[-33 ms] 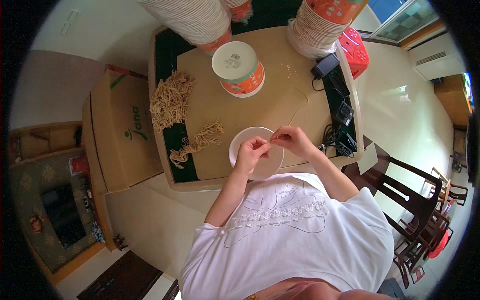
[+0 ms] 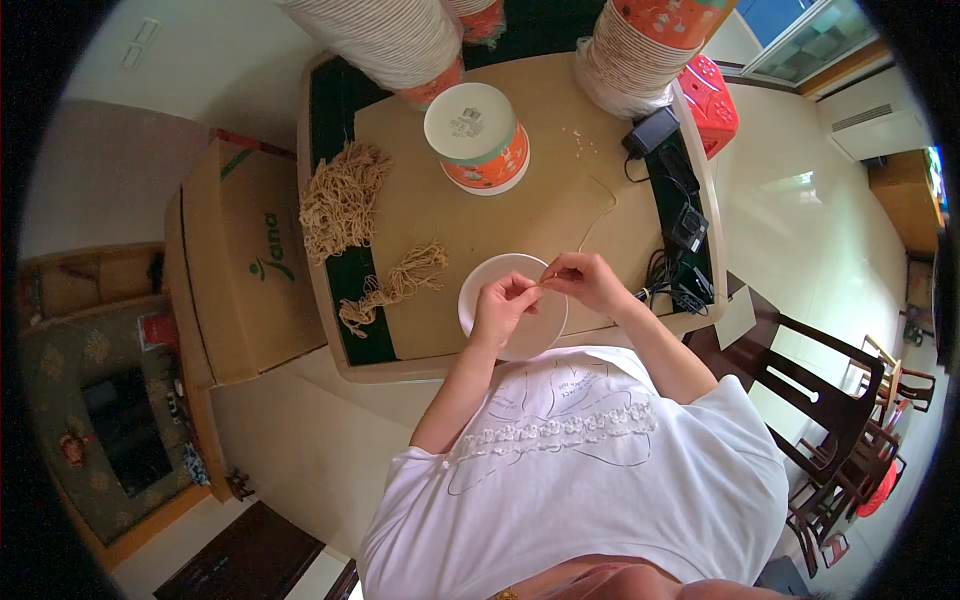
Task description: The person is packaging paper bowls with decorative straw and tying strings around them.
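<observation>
String [image 2: 606, 215] is apparently pinched in the narrow grips of left hand [image 2: 506, 305] and right hand [image 2: 590, 285] over the bowl [image 2: 535, 340], its tail laid on cardboard [image 2: 420, 205] toward one o'clock; it is judged light, limp, best held near the end.

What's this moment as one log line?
left hand, right hand: pinching, close together | white container: beneath hands | tan strand: beyond right hand

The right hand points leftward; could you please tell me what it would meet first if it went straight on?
Most likely the left hand, just ahead of the right hand; depth is unclear, so I cannot tell whether the two already touch.
</observation>
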Motion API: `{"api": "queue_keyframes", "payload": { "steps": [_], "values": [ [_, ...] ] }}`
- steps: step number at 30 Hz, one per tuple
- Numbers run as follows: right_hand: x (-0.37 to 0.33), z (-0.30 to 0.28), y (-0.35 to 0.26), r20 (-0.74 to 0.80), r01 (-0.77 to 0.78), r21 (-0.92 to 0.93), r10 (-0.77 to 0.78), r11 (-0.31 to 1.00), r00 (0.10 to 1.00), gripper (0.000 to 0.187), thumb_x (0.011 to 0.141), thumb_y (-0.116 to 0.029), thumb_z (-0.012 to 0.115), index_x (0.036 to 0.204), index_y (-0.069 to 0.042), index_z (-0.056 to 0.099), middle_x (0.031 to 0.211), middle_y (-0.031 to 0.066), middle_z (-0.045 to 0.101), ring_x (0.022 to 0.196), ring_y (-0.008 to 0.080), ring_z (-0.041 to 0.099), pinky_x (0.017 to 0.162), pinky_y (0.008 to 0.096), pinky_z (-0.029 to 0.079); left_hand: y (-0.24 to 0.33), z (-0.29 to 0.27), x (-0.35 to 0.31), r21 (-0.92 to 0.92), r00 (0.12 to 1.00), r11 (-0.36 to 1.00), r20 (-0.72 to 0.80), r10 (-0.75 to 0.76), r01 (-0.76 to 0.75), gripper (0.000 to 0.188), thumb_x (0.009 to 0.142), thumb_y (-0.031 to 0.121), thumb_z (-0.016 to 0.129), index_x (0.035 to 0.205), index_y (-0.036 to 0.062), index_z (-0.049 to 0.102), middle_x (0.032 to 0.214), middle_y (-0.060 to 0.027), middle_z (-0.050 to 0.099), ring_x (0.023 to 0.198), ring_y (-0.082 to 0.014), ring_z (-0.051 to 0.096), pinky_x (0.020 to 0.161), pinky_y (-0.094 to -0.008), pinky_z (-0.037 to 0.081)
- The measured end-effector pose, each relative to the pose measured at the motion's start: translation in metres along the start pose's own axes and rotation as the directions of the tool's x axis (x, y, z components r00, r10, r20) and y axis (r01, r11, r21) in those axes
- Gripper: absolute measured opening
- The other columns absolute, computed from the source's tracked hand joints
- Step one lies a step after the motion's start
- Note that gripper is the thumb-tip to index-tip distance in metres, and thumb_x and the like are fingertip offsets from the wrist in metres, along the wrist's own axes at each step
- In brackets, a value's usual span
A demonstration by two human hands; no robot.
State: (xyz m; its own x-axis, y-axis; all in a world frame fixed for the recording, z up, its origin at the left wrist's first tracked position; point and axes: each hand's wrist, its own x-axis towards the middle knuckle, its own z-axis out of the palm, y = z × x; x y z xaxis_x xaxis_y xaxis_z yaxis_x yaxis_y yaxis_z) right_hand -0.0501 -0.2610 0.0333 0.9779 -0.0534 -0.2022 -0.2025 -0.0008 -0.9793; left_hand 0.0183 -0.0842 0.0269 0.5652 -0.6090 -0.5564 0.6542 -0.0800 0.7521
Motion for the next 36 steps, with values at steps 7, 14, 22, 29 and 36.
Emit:
{"api": "queue_keyframes", "payload": {
  "steps": [7, 14, 22, 29, 36],
  "values": [
    [0.013, -0.004, 0.005, -0.050, 0.017, -0.119, -0.023, 0.993, 0.999, 0.005, 0.080, -0.005, 0.065, 0.083, -0.001, 0.063, 0.073, 0.0022, 0.058, 0.066, 0.0061, 0.049, 0.059, 0.0221, 0.042, 0.001, 0.017, 0.002, 0.728, 0.769, 0.535, -0.016, 0.639, -0.429, 0.007, 0.077, 0.000, 0.064, 0.083, 0.0022, 0.062, 0.079, -0.0083, 0.060, 0.063, -0.0201, 0.061, 0.057, -0.0289, 0.049],
    [0.051, -0.033, 0.029, -0.009, 0.145, -0.301, -0.155, 0.943, 0.988, 0.004, 0.078, -0.007, 0.065, 0.080, -0.004, 0.063, 0.073, 0.0046, 0.051, 0.070, 0.0134, 0.051, 0.061, 0.0261, 0.042, -0.014, 0.009, 0.017, 0.763, 0.784, 0.564, -0.125, 0.609, -0.316, 0.007, 0.077, 0.003, 0.065, 0.083, 0.0020, 0.063, 0.079, -0.0088, 0.062, 0.064, -0.0202, 0.061, 0.058, -0.0307, 0.050],
    [0.056, -0.039, 0.038, 0.144, 0.135, -0.226, -0.104, 0.965, 0.984, 0.006, 0.078, -0.009, 0.066, 0.079, -0.004, 0.063, 0.076, 0.0064, 0.058, 0.073, 0.0160, 0.054, 0.063, 0.0277, 0.043, -0.015, 0.009, 0.019, 0.839, 0.771, 0.469, -0.100, 0.629, -0.274, 0.009, 0.077, 0.008, 0.066, 0.084, 0.0029, 0.064, 0.080, -0.0092, 0.063, 0.063, -0.0203, 0.062, 0.059, -0.0311, 0.049],
    [0.057, -0.030, 0.040, 0.185, 0.157, -0.285, -0.107, 0.945, 0.977, 0.008, 0.076, -0.010, 0.067, 0.080, -0.004, 0.064, 0.077, 0.0064, 0.058, 0.074, 0.0169, 0.054, 0.065, 0.0279, 0.044, -0.015, 0.010, 0.021, 0.845, 0.767, 0.461, -0.099, 0.634, -0.273, 0.009, 0.076, 0.008, 0.067, 0.084, 0.0035, 0.065, 0.080, -0.0090, 0.063, 0.063, -0.0203, 0.061, 0.059, -0.0316, 0.049],
    [0.048, -0.023, 0.037, 0.197, 0.107, -0.260, -0.056, 0.960, 0.979, 0.008, 0.080, -0.010, 0.065, 0.084, -0.004, 0.065, 0.077, 0.0034, 0.052, 0.068, 0.0120, 0.050, 0.058, 0.0246, 0.039, -0.015, 0.011, 0.020, 0.857, 0.767, 0.436, -0.077, 0.637, -0.276, 0.007, 0.076, 0.008, 0.067, 0.081, 0.0037, 0.064, 0.078, -0.0088, 0.062, 0.063, -0.0210, 0.061, 0.058, -0.0322, 0.048]
  ]
}}
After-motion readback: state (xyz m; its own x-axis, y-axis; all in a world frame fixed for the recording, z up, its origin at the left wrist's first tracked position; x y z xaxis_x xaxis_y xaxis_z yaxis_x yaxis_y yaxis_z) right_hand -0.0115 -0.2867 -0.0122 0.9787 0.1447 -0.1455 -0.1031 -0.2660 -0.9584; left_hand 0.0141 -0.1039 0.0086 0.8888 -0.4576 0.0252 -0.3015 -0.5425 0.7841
